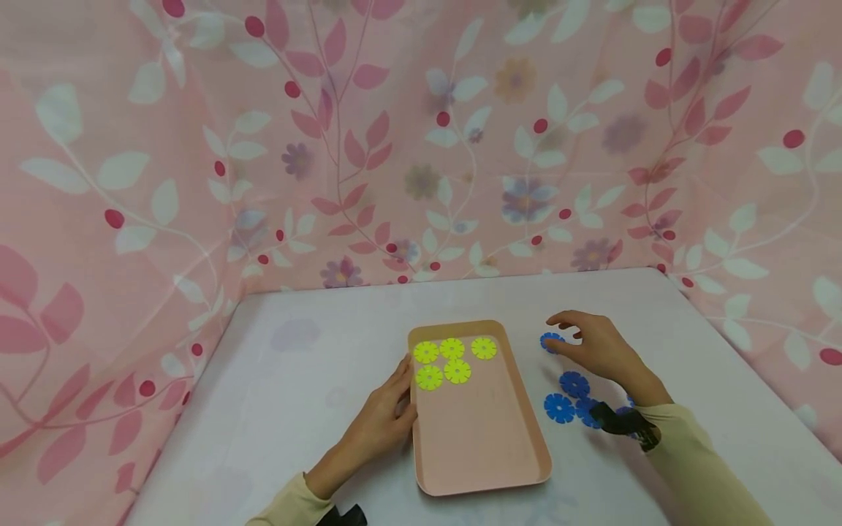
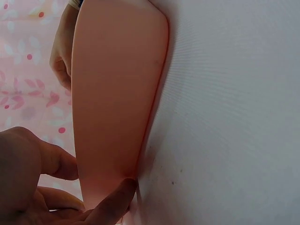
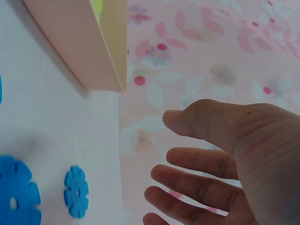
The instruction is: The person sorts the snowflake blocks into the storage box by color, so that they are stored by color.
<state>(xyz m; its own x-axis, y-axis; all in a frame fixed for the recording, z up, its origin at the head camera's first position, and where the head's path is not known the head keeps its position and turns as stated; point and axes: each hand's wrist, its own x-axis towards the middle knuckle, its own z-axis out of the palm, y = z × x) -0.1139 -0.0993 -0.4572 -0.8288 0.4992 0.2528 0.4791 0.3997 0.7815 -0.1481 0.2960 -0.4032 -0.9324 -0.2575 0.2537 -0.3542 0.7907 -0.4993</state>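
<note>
My left hand (image 1: 384, 413) rests along the left side of a pink tray (image 1: 476, 438), with fingertips against its outer wall (image 2: 117, 84) in the left wrist view. Several yellow-green notched plastic discs (image 1: 457, 370) lie at the tray's far end. Right of the tray, my right hand (image 1: 601, 351) reaches over a single blue notched disc (image 1: 550, 341), thumb and fingers apart. The right wrist view shows that hand (image 3: 211, 159) with nothing in it, the blue disc (image 3: 76, 192) off to the left of its fingers.
More blue notched discs (image 1: 559, 408) lie in a cluster on the white table (image 1: 296, 380), partly hidden under my right wrist. A pink floral cloth (image 1: 421, 146) hangs behind the table and along both sides.
</note>
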